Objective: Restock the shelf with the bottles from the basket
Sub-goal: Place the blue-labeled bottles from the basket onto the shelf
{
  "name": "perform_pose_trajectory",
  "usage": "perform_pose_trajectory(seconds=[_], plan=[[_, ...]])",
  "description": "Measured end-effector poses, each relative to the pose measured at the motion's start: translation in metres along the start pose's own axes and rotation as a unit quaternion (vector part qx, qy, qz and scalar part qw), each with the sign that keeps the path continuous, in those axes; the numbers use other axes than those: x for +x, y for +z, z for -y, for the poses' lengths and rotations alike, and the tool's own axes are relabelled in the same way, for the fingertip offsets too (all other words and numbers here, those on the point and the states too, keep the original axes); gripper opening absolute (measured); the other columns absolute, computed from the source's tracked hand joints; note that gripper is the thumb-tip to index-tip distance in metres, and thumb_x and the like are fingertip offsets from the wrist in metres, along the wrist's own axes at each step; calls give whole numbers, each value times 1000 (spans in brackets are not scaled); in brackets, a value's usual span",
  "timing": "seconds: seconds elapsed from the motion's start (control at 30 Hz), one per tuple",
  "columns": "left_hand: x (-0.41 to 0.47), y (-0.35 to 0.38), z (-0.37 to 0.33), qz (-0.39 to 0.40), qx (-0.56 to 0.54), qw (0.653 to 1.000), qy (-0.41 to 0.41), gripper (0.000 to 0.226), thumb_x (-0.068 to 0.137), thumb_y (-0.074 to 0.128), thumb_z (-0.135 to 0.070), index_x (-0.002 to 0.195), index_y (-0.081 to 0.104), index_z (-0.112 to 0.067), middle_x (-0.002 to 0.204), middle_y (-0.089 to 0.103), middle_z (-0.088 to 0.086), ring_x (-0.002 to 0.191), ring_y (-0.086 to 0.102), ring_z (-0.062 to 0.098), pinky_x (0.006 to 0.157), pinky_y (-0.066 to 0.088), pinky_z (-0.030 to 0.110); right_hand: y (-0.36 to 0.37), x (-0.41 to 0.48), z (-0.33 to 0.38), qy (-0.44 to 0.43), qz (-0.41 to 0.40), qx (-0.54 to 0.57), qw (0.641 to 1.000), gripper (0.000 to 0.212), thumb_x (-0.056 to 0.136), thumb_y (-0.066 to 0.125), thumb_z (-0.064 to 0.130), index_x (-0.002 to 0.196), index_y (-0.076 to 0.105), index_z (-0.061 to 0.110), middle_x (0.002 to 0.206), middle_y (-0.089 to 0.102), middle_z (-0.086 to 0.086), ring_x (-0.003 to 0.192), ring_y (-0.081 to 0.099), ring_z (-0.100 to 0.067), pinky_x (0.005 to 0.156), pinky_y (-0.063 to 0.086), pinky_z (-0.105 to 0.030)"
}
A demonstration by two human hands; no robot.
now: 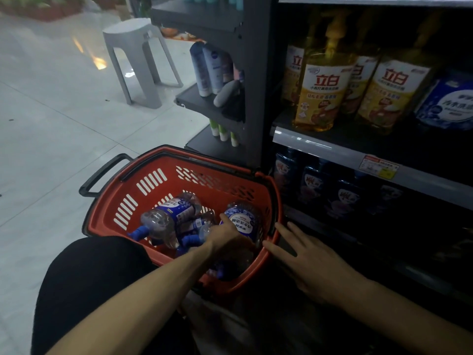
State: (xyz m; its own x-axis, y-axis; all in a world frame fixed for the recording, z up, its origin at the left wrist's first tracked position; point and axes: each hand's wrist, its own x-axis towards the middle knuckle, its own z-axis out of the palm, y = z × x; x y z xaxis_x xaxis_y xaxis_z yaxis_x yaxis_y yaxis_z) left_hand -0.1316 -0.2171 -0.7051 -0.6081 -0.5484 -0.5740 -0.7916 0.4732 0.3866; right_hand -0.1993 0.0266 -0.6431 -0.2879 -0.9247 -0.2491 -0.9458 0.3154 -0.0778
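Basket [107, 216]: 3 btls [166, 216] | L hand [227, 239] grips 1 btl [243, 222] | R hand [312, 265] splayed

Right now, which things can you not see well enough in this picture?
Head view:
1. Left hand: its back hides the fingers, so its grip on the bottle is unclear.
2. Basket: the forearm covers part of it; bottle count unknown.
3. Bottom shelf: too dark to see free space.
4. Price tag: too small to read.
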Motion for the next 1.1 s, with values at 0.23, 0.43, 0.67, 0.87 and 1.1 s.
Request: perform_pose_trajectory(seconds=[0.23, 0.43, 0.67, 0.87, 1.1], plan=[[-13, 1, -10, -118, 318, 938, 64, 132, 73, 76, -71, 164, -3, -17, 140, 42, 22, 126, 46, 38, 100, 41, 55, -4, 1, 0, -6, 8, -10, 1000, 92, 99, 55, 24, 157, -14, 44, 167, -25, -7, 155, -19, -32, 123, 14, -48], [-26, -11, -7, -150, 457, 866, 136, 128, 72, 81, -56, 163, 3, -13, 137, 42, 19, 123, 45, 36, 105, 36, 54, -4, 3, 0, -3, -9, -1, 1000, 86, 100, 56, 29, 158, -5, 44, 169, -16, -9, 156, -13, -33, 121, 17, -48], [-34, -32, 15, -192, 549, 774, 249, 115, 77, 78, -31, 165, 4, -18, 146, 39, 20, 126, 45, 35, 106, 36, 53, -23, 9, 6, -18, -62, -10, 998, 68, 100, 54, 33, 160, 20, 31, 169, 13, -17, 157, 8, -34, 121, 6, -43], [-42, -56, 42, -299, 545, 713, 322, 120, 61, 87, -27, 162, 22, -18, 146, 41, 18, 129, 45, 33, 109, 36, 53, -42, 39, 19, 28, -95, 110, 989, 71, 104, 41, 51, 162, 11, 23, 168, 14, -8, 156, 8, -25, 126, 11, -38], [-70, -102, 34, -431, 463, 678, 373, 116, 63, 94, -29, 160, 31, -23, 147, 43, 16, 134, 40, 33, 111, 29, 54, -55, 93, 23, 16, -171, 78, 982, 118, 77, 73, 66, 162, 9, 14, 166, 22, -9, 155, 16, -27, 127, 15, -45]])
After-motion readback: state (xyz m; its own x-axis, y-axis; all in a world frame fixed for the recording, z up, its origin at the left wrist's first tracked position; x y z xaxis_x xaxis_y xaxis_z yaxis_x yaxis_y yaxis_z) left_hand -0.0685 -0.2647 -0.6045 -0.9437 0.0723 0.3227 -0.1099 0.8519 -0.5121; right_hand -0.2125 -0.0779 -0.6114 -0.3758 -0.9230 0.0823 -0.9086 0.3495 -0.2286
